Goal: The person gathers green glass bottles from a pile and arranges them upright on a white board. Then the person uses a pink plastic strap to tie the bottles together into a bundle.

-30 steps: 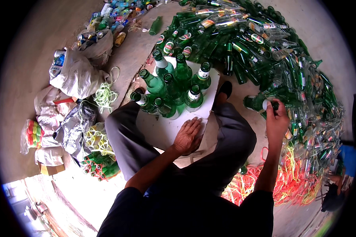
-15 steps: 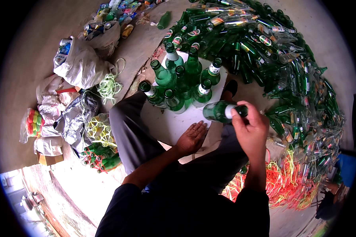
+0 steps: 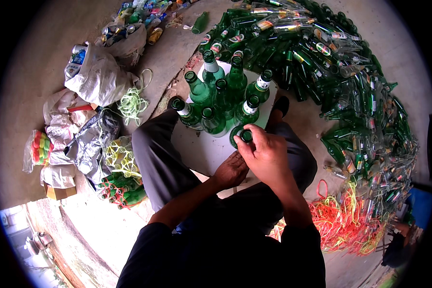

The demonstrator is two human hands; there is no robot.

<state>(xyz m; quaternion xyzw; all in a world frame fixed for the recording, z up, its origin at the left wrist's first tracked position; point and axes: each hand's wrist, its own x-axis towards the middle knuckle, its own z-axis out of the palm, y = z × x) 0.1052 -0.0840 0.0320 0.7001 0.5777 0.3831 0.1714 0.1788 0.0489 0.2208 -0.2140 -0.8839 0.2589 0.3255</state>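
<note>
- Across a concrete floor [image 3: 165,72], a great heap of bottles [image 3: 336,91] is spread; in its midst, a white board [image 3: 189,151] is set between the knees.
- Now the green bottle [image 3: 235,135]: it is held over the board's near right corner; whether its base is resting there cannot be told.
- Its neck is pinched by the right hand [image 3: 269,156], while the left hand [image 3: 230,173] is laid flat just beside, nothing seen in its grasp.
- Trouble spots? A topple could be caused by a base placed over the edge; a knock or chip, by a nudge against the eight standing bottles [image 3: 222,99], so tightly are they packed. Left fingertips could be pinched too.
- Containers, off left: by the white sack [image 3: 101,84] a blue-and-white package [image 3: 75,61] is held; cans are gathered in the bag [image 3: 132,45] behind; red and yellow-green pieces are wrapped in a clear bag [image 3: 41,149].
</note>
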